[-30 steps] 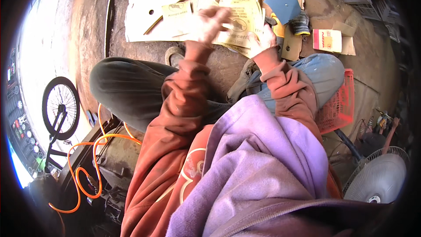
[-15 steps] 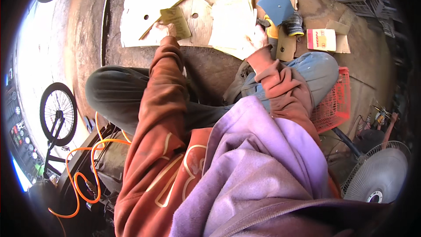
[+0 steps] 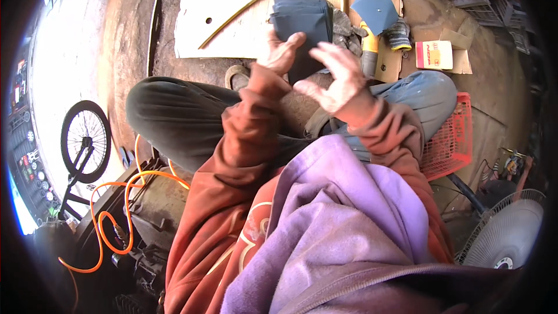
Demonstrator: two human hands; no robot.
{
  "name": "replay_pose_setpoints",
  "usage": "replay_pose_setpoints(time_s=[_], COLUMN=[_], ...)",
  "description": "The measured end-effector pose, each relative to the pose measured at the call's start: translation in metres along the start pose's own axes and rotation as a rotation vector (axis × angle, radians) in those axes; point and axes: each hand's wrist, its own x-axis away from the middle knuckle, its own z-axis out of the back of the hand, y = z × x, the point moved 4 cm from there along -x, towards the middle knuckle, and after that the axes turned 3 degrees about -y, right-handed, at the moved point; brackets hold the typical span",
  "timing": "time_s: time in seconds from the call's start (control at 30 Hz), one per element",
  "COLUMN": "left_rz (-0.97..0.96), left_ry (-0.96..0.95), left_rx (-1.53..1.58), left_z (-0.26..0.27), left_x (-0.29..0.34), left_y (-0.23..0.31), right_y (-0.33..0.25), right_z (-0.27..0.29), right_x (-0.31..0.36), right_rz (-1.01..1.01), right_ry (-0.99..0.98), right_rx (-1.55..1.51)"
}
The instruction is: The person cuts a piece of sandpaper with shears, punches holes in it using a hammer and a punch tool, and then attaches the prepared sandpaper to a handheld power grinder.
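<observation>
Sandpaper sheets [image 3: 300, 18], dark slate-blue and matte, form a thick stack between a seated worker's hands, held up in front of the body over the near edge of a flattened cardboard sheet [image 3: 224, 0]. Their upper edges sit slightly out of line, showing several layers along the top and right side, and the lower end falls into deep shadow. The uppermost face is plain and looks flat.

The left hand [image 3: 279, 53] grips the stack at its lower left, thumb laid across the dark face and the other fingers largely hidden at the edge. The right hand [image 3: 340, 78] is spread, fingers apart and blurred, beside the lower right of the stack; whether a fingertip touches it cannot be told.

Just right of the stack are a crumpled grey item [image 3: 347, 30], its kind unclear, and a yellow-and-grey cylindrical tool [image 3: 369, 52]. Two lighter blue square sheets [image 3: 376, 11] overlap beyond it, close to a grey knit glove [image 3: 399, 35] with a yellow band. Farther right, a red, white and yellow box [image 3: 435, 55] lies on the brown floor [image 3: 491, 72].
</observation>
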Motion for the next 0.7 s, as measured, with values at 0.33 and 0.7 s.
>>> replay_pose_setpoints(time_s=[0.33,0.7], left_rz=[0.042,0.005], left_ry=[-0.235,-0.098], left_rx=[0.189,0.025], left_z=[-0.034,-0.018], left_x=[0.124,0.121], left_y=[0.042,0.005], right_y=[0.0,-0.018], right_z=[0.032,0.012], right_x=[0.037,0.083], right_rz=[-0.456,-0.498], right_ry=[0.103,0.044], right_rx=[-1.054,-1.197])
